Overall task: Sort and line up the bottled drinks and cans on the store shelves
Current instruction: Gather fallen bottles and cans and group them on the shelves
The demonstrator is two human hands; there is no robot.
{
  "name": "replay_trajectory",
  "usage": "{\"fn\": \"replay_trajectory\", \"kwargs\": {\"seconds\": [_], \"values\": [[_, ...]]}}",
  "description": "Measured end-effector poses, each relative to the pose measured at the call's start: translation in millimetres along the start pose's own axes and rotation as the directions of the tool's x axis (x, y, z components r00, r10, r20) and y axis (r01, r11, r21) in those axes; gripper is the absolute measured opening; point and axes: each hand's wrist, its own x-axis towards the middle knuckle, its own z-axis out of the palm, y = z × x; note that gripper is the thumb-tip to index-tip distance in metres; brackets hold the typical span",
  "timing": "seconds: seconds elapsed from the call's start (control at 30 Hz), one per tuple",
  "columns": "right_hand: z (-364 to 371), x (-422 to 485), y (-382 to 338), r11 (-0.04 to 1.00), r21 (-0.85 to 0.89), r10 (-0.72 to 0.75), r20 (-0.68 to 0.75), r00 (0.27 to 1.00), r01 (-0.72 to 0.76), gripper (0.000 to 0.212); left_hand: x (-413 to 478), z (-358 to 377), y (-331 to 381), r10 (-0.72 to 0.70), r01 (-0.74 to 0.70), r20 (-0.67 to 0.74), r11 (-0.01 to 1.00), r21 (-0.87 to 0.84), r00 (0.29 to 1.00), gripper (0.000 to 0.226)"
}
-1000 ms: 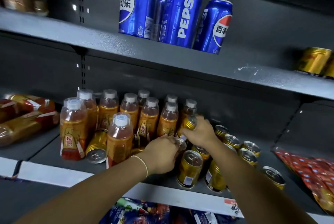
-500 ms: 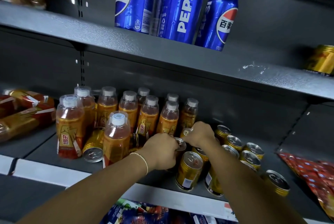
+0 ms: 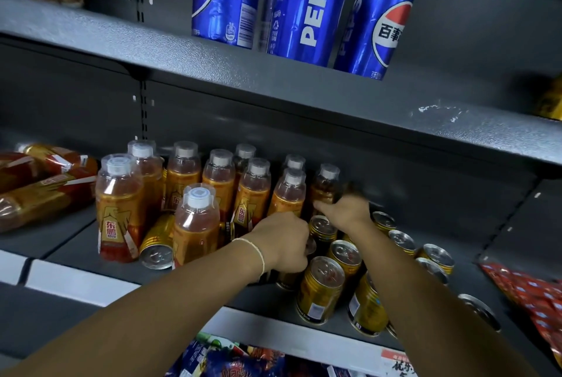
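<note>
Head view shows the left hand [image 3: 282, 243] curled round a gold can [image 3: 287, 281] on the middle shelf [image 3: 60, 240], between bottles [image 3: 219, 173] and can rows [image 3: 319, 288], probably to nudge it into line, while the blurred right hand [image 3: 346, 209], farther back, has a grip I cannot tell.

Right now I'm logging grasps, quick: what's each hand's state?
Left hand: closed on a can.
Right hand: curled but blurred; cannot tell whether it holds anything.
</note>
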Motion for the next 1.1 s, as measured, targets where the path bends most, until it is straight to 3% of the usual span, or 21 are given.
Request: {"fn": "replay_trajectory", "kwargs": {"seconds": [0.17, 0.33, 0.53, 0.67, 0.73, 0.87, 0.93, 1.03, 1.1], "values": [[12, 17, -10, 0.997, 0.073, 0.011, 0.073, 0.997, -0.016, 0.049, 4, -2, 3, -0.017, 0.017, -0.005, 1.0, 0.0, 1.0, 0.035], [24, 22, -10, 0.979, 0.205, 0.023, -0.076, 0.997, -0.007, 0.07, 7, -1, -2, -0.037, 0.037, -0.013, 0.999, -0.019, 0.999, 0.037], [18, 17, -4, 0.953, 0.304, 0.031, -0.167, 0.985, 0.021, 0.074, 4, 5, 1, -0.059, 0.058, -0.056, 0.998, -0.019, 0.997, 0.04], [-7, -8, -12, 0.892, 0.418, -0.022, -0.341, 0.94, 0.172, 0.077, -1, 6, -2, -0.042, 0.039, -0.077, 0.999, -0.034, 0.996, 0.039], [-20, -26, -17, 0.887, 0.365, -0.118, -0.414, 0.903, 0.284, 0.071, -4, 8, -4, -0.03, 0.028, -0.054, 0.999, -0.033, 0.998, 0.035], [-43, -65, -27, 0.91, 0.21, -0.25, -0.408, 0.878, 0.357, 0.057, -14, 14, -7, 0.013, -0.013, -0.006, 0.994, -0.104, 1.0, 0.014], [-52, -83, -32, 0.932, 0.113, -0.277, -0.39, 0.878, 0.344, 0.068, -20, 14, -10, 0.065, -0.06, 0.022, 0.985, -0.163, 0.998, 0.022], [-63, -105, -42, 0.968, 0.02, -0.23, -0.321, 0.919, 0.25, 0.063, -38, 9, -14, 0.148, -0.152, -0.034, 0.973, -0.171, 0.988, 0.038], [-69, -117, -53, 0.98, -0.014, -0.197, -0.26, 0.945, 0.201, 0.063, -57, 3, -17, 0.206, -0.216, -0.072, 0.956, -0.199, 0.976, 0.033]]}}
